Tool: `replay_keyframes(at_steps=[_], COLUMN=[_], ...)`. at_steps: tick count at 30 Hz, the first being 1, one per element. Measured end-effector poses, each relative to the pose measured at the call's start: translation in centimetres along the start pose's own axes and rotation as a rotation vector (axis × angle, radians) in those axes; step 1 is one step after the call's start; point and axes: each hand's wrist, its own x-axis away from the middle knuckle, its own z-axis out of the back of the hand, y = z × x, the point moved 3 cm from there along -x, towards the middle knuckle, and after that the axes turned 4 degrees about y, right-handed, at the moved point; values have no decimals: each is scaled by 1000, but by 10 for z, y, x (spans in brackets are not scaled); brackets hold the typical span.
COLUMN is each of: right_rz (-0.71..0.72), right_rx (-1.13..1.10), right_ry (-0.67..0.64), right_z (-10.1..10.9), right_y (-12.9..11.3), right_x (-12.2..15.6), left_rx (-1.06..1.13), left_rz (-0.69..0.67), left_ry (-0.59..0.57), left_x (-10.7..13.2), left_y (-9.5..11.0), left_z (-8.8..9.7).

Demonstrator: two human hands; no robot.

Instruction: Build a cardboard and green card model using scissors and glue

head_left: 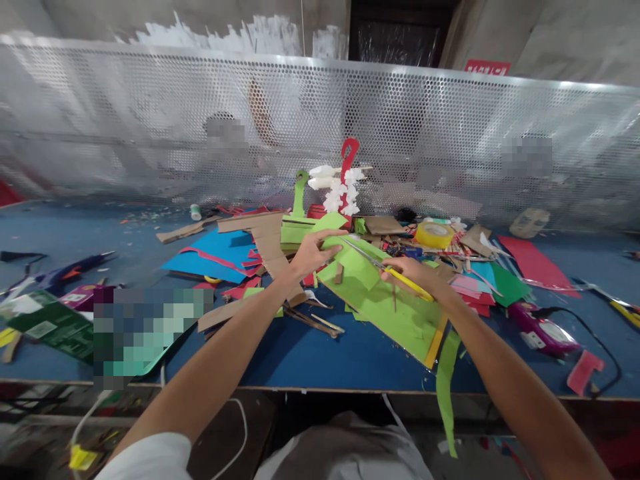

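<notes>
Dim indoor light, with wide-angle stretch at the edges.
Pale sheen spreads across the metal screen, while the space under the desk falls into shadow. The green paper shows vividly; the scissors look slightly soft. Lettering on the red sign is blurred, and pixel blocks mask several patches.

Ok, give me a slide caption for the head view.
Right hand holding scissors, left hand holding green paper, above a littered blue table.
</notes>
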Motion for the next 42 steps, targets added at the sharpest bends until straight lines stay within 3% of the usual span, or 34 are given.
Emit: replay_keyframes(at_steps=[9, 18, 42], right_rz=[92, 51, 44], right_rx=[-44, -38, -85], right_ry=[-20, -58, -41], right_z=[-6, 1, -12], right_y=[2, -2, 15], right_x=[-2, 4, -8], left_rx=[-36, 21, -66], left_rz=[-27, 3, 22], left_ry=[-19, -1, -62], left_x=[3, 1, 3], left_y=[3, -1, 9], left_z=[-3, 0, -5])
